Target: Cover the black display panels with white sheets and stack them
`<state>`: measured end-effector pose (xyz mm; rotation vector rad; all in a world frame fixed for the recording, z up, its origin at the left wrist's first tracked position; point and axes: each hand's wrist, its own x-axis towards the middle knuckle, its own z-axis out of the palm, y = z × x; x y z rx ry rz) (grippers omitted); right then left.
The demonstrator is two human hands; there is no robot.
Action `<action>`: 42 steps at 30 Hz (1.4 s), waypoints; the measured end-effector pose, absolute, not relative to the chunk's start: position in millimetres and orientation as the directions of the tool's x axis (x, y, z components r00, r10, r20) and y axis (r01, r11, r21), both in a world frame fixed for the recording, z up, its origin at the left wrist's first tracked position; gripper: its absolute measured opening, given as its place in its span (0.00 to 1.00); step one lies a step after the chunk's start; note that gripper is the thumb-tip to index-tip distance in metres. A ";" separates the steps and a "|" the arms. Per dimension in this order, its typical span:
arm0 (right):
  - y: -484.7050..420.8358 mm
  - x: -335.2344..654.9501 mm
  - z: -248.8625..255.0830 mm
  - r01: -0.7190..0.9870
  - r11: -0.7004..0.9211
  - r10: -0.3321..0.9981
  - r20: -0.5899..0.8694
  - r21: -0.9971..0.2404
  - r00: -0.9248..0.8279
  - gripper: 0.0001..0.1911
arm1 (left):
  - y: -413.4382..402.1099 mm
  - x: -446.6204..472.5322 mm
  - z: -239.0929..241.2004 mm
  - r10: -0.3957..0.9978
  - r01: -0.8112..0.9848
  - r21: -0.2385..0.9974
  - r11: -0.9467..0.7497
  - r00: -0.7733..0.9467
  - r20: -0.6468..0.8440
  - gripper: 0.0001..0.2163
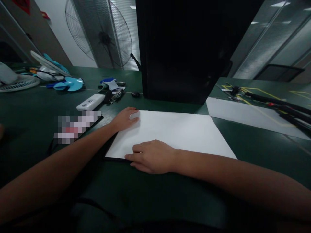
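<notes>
A white sheet of paper (175, 131) lies on the dark green table (36, 119) in front of me. My left hand (125, 118) rests flat on the sheet's far left corner, fingers stretched out. My right hand (152, 157) lies on the near left edge of the sheet, fingers extended and pressed down, holding nothing. A thin dark edge shows under the paper's near side.
A large black box (184, 48) stands right behind the paper. A second white sheet (243, 115) lies to the right, with black cables (279, 106) beyond it. A white device (90, 101), blue fan parts (69, 84), small clutter and a floor fan (102, 32) sit at the left back.
</notes>
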<state>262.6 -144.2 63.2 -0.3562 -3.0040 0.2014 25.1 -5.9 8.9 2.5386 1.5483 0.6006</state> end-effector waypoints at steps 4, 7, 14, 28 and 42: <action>-116.0 321.0 60.7 0.340 0.918 0.381 0.212 -0.205 -0.900 0.25 | -5.7 24.0 7.8 0.878 0.847 0.257 -0.465 0.405 0.253 0.33; -75.8 394.8 45.0 0.653 0.749 0.659 0.231 -0.116 -0.715 0.27 | -5.1 23.7 7.1 0.893 0.865 0.243 -0.440 0.392 0.220 0.33; -14.2 541.7 26.5 0.923 0.382 0.893 0.279 -0.051 -0.354 0.31 | -7.8 28.0 11.0 0.890 0.873 0.197 -0.447 0.411 0.198 0.34; -27.0 545.7 26.5 0.943 0.322 0.887 0.324 0.079 -0.330 0.23 | -7.1 33.3 17.7 0.923 0.911 0.161 -0.379 0.359 0.139 0.29; -17.1 585.3 17.5 0.929 0.365 0.893 0.306 -0.063 -0.330 0.26 | -16.0 40.9 24.9 0.920 0.942 0.097 -0.320 0.284 0.271 0.23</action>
